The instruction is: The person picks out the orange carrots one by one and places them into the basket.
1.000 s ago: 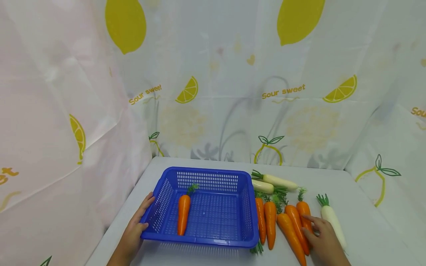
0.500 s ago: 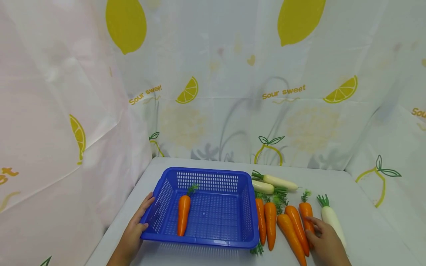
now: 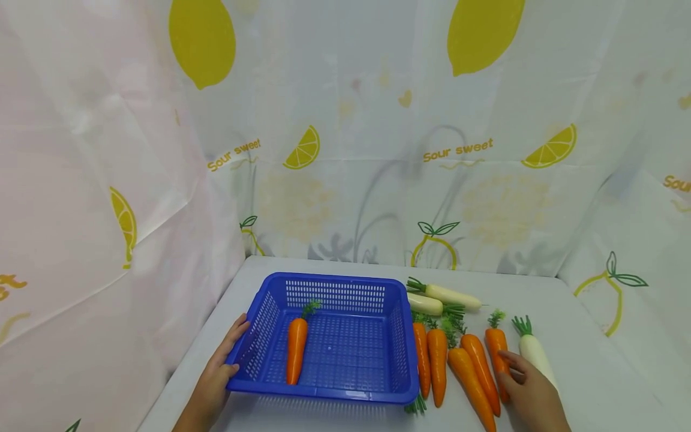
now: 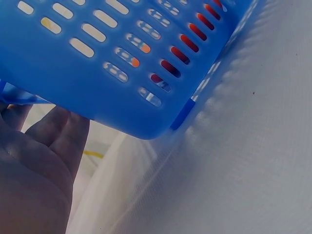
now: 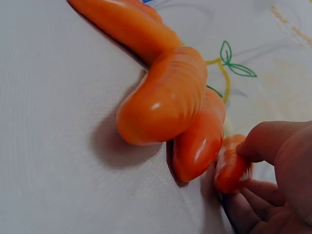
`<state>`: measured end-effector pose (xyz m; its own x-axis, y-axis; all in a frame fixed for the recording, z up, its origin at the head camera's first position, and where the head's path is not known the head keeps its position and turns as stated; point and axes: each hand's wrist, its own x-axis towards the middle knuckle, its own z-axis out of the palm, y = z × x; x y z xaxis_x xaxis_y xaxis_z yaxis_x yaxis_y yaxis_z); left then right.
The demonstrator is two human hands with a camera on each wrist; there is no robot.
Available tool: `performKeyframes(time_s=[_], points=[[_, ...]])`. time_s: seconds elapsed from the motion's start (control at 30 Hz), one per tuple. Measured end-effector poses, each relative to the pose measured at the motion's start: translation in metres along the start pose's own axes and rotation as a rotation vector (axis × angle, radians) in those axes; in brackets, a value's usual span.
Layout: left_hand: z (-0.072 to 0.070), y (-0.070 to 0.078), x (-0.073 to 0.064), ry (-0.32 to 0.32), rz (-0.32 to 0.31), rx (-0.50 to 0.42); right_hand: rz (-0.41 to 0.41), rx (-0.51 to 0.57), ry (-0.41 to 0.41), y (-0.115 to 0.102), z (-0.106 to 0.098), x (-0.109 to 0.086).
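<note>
My left hand [image 3: 212, 378] holds the left rim of a blue perforated plastic basket [image 3: 324, 390]; in the left wrist view its fingers [image 4: 68, 134] reach under the rim. Inside the basket lies one orange carrot [image 3: 296, 351] with a green top. On the right, my right hand [image 3: 531, 390] pinches the lower part of another carrot [image 3: 496, 348], which lies on the table. The right wrist view has the thumb [image 5: 263, 141] on one side of that carrot [image 5: 234, 168] and fingers below it.
Several carrots [image 3: 472, 384] lie between the basket and my right hand. Two white radishes [image 3: 450, 295] lie behind them, and another white radish [image 3: 535, 354] lies at the far right. Lemon-print cloth [image 3: 345, 198] encloses the white table [image 3: 604, 372] at the back and sides.
The carrot at my right hand has shifted slightly right, away from its neighbour, and then stayed about there. My left hand and the basket have held their place.
</note>
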<state>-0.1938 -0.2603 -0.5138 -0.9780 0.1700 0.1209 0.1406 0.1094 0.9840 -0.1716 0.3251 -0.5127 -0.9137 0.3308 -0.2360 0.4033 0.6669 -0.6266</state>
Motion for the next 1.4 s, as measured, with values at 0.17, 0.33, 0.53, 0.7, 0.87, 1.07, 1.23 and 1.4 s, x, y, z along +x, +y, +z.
performKeyframes(time_s=[0.17,0.33,0.53,0.7,0.87,1.07,1.23,1.4], points=[[0.0009,0.0015,-0.0005,0.003,0.005,0.004,-0.001,0.021,0.027,0.0038,-0.0005,0.0006],[0.0011,0.0020,-0.0020,0.005,0.016,0.009,-0.012,0.053,0.030,0.0068,-0.0029,-0.0003],[0.0004,0.0007,-0.0012,0.010,0.014,0.015,-0.008,0.105,0.033,0.0055,-0.0038,-0.0011],[0.0003,0.0005,0.0003,0.014,-0.010,0.016,0.030,0.132,0.040,0.0050,-0.0031,-0.0013],[0.0001,-0.0001,0.0009,0.011,-0.012,0.017,0.046,0.149,0.032,0.0056,-0.0038,-0.0013],[-0.0003,-0.0010,-0.0008,0.000,0.019,0.011,0.032,0.190,0.038,0.0056,-0.0034,-0.0026],[-0.0002,-0.0005,-0.0018,0.000,0.028,0.011,0.051,0.233,0.051,0.0016,-0.0019,-0.0036],[0.0003,-0.0001,-0.0019,-0.002,0.030,0.008,0.069,0.256,0.075,-0.0016,0.0000,-0.0043]])
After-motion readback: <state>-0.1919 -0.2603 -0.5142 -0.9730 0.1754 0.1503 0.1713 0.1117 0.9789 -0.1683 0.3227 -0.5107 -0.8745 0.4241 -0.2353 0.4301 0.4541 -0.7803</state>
